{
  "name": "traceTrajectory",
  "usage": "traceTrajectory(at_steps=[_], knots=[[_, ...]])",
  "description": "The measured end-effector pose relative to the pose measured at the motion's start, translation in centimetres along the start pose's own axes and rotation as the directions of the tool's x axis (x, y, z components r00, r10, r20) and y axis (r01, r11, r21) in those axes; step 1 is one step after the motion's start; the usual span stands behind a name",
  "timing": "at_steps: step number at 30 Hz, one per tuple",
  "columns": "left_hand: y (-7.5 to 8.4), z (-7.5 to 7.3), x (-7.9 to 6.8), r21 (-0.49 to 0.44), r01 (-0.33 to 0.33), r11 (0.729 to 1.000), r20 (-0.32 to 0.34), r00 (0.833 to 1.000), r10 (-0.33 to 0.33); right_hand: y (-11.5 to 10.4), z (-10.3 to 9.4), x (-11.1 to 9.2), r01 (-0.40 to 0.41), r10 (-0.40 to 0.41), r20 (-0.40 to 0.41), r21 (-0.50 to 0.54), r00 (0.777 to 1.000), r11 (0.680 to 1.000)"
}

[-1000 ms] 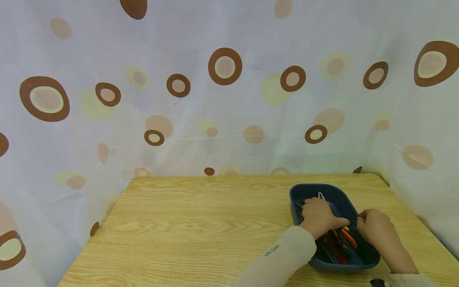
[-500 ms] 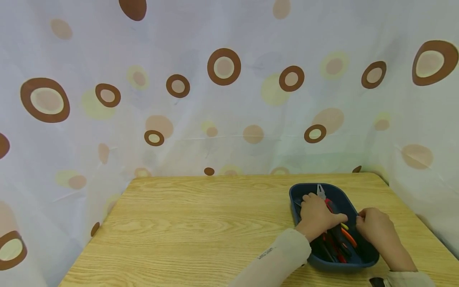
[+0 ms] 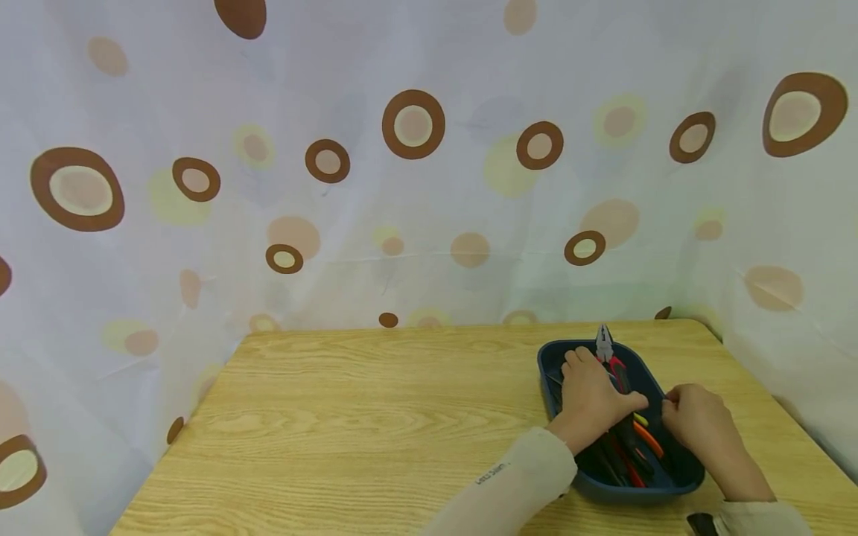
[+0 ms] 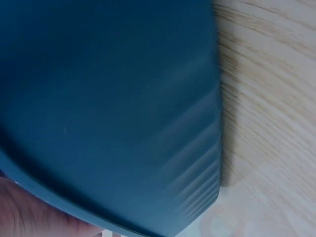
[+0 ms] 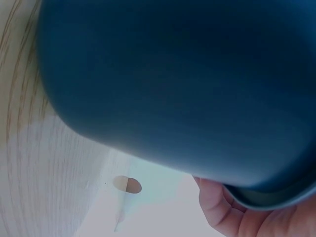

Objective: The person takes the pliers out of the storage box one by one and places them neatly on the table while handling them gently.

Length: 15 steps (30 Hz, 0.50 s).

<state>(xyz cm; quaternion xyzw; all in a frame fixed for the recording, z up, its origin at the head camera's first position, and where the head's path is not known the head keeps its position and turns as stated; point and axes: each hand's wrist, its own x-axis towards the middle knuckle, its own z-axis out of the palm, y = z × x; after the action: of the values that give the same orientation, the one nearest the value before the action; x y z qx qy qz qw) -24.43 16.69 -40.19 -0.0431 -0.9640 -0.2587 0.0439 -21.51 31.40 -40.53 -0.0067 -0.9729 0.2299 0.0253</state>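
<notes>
A dark blue plastic bin (image 3: pixel 690 469) stands on the right part of the table, holding several hand tools. My left hand (image 3: pixel 593 398) reaches into it, thumb stretched over a pair of pliers (image 3: pixel 605 345) with red-and-black handles. The pliers tilt up, their metal nose above the far rim; the hand appears to grip them, though most of its fingertips are hidden. My right hand (image 3: pixel 704 424) pinches the bin's right rim; the right wrist view shows curled fingers (image 5: pixel 217 207) at that rim. In the left wrist view the bin's ribbed wall (image 4: pixel 123 123) hides most of the left hand.
Below the hand lie black and red tool handles (image 3: pixel 630 469), an orange handle (image 3: pixel 648 439) and a yellow piece (image 3: pixel 640 420). The wood-grain table (image 3: pixel 375 417) extends left of the bin. A white curtain with brown circles (image 3: pixel 415 186) hangs behind and at the sides.
The pliers have risen and slid toward the far rim, more of their nose and red handle now showing. My left hand has moved slightly away from me with them. The right hand stays at the rim.
</notes>
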Motion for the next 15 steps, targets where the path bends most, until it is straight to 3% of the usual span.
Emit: traceTrajectory(at_steps=[9,15], knots=[[-0.7,-0.1,0.4,-0.143,-0.038,0.989,-0.093,0.995,0.024,-0.2,-0.1,0.1,-0.006,0.006,0.005,0.011,1.0,1.0],[-1.1,0.2,0.6,-0.193,-0.088,0.977,-0.171,0.984,0.055,-0.2,-0.1,0.0,-0.016,0.016,0.006,0.014,1.0,1.0]])
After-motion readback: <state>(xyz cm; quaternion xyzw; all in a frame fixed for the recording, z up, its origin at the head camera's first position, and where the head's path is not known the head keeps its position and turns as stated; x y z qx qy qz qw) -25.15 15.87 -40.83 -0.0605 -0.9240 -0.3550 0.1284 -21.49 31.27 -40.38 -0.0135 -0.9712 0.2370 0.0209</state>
